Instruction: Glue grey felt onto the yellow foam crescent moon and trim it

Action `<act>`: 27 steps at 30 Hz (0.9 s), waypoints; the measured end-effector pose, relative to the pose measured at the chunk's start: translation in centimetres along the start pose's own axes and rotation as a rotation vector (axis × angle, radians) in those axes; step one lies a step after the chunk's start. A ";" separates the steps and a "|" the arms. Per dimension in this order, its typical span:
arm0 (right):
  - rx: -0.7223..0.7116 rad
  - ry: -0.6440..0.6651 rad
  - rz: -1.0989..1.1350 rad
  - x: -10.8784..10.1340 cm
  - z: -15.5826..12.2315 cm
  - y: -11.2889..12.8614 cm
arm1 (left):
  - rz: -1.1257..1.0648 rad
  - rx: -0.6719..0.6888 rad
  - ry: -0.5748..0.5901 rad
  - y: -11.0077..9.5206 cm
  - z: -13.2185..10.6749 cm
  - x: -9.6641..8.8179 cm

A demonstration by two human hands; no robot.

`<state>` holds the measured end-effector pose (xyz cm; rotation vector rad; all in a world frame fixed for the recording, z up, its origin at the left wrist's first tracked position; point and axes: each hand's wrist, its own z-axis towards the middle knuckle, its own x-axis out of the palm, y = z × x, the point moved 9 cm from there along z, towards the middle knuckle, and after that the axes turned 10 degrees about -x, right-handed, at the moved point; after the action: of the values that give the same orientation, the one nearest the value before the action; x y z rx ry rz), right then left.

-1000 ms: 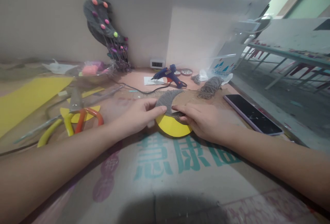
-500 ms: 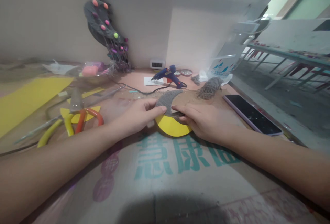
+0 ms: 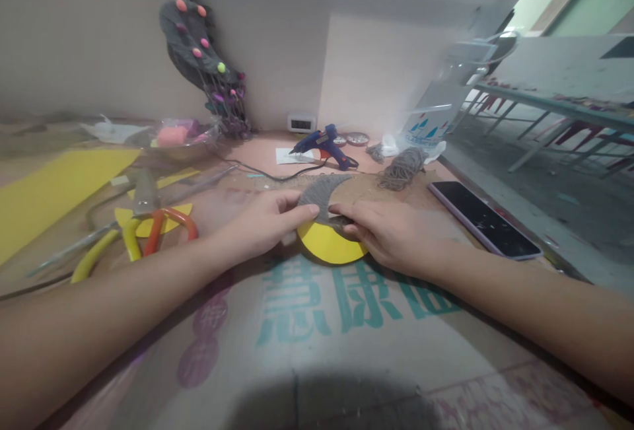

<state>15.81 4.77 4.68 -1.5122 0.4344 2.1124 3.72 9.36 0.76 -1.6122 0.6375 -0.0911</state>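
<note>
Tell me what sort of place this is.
Probably a craft workspace, though I can't tell whether at home or in a workshop: see the blue plastic glue gun, the loose grey yarn bundle and the flat, textured grey crescent.

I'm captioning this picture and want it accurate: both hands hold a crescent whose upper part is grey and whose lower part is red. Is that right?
Not quite: the head view shows that the crescent has a yellow lower part, not red. The left hand and right hand both hold it, and its upper part is grey.
</note>
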 end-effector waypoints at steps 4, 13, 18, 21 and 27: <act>0.006 0.023 -0.018 0.2 0.0 -0.1 | -0.004 0.008 0.004 -0.2 -0.1 0.1; 0.007 -0.003 -0.013 -0.4 0.0 0.0 | -0.001 0.019 -0.007 -0.5 -0.2 0.0; -0.027 -0.050 -0.016 -0.8 -0.2 0.2 | 0.034 0.026 -0.022 -0.4 -0.2 -0.1; -0.025 -0.034 -0.027 -0.5 -0.1 0.2 | 0.060 0.016 -0.038 -0.4 -0.2 -0.1; -0.023 -0.040 -0.038 -0.3 0.0 0.1 | 0.058 0.029 -0.035 -0.5 -0.3 0.0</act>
<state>15.82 4.59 4.92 -1.4772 0.3650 2.1211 3.78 9.12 1.29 -1.5628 0.6522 -0.0297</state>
